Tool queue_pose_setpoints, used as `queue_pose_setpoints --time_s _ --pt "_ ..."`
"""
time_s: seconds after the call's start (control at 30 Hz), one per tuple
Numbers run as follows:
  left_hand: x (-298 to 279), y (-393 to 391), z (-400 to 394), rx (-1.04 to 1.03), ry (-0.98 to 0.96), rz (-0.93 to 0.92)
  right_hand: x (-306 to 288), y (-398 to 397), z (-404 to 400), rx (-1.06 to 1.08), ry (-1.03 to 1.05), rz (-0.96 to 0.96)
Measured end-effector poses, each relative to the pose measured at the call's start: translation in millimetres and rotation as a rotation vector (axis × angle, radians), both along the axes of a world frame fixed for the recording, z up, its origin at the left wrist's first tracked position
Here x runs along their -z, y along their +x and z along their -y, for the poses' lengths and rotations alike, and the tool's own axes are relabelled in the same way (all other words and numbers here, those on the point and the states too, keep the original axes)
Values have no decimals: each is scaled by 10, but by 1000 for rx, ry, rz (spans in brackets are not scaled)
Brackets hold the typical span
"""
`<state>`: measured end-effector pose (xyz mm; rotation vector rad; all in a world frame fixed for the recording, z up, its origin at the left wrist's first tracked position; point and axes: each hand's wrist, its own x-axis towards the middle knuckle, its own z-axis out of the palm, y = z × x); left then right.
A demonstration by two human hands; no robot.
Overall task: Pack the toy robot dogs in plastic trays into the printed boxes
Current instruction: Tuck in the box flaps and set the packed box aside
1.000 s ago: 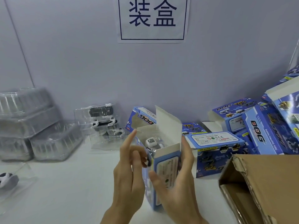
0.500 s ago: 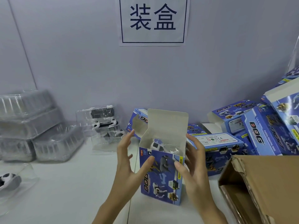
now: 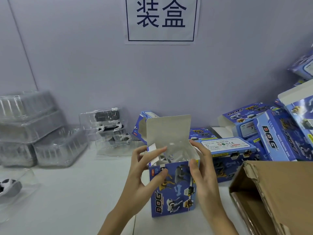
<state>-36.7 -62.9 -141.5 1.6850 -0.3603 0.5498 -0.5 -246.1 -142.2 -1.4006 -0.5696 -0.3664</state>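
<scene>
head view: blue printed cardboard box (image 3: 174,189) stands upright at lower centre of frame on the white table (image 3: 67,192), top open, big lid flap (image 3: 167,129) standing up at the back. left hand (image 3: 144,175) pinches the small white side flap (image 3: 153,154) between fingers and thumb. right hand (image 3: 201,168) grips the box's right upper edge, thumb on the front face, fingers curled over the rim. clear plastic tray with a toy robot dog (image 3: 166,158) sits inside the box, only partly visible. stack of clear trays with dogs (image 3: 110,129) at centre left, empty clear trays (image 3: 30,129) far left. more blue printed boxes (image 3: 254,133) at right. brown cardboard carton (image 3: 279,192) lower right. paper sign (image 3: 161,20) on the wall, top centre.
</scene>
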Motion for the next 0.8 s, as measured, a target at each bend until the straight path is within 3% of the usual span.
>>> queue_pose_setpoints --time_s 0.13,0.37,0.53,0.7,0.8 --pt "-8 17 -7 18 -57 -13 5 -6 -1 35 -39 0" --pt "-25 37 19 -101 81 95 -15 1 6 90 -59 -39" --pt "-89 27 74 -121 -2 105 -21 42 -1 129 -76 -8" --pt "-178 10 92 21 -220 99 -42 74 -35 207 -109 47" --pt "-200 20 41 12 -194 119 -21 63 -49 178 -87 17"
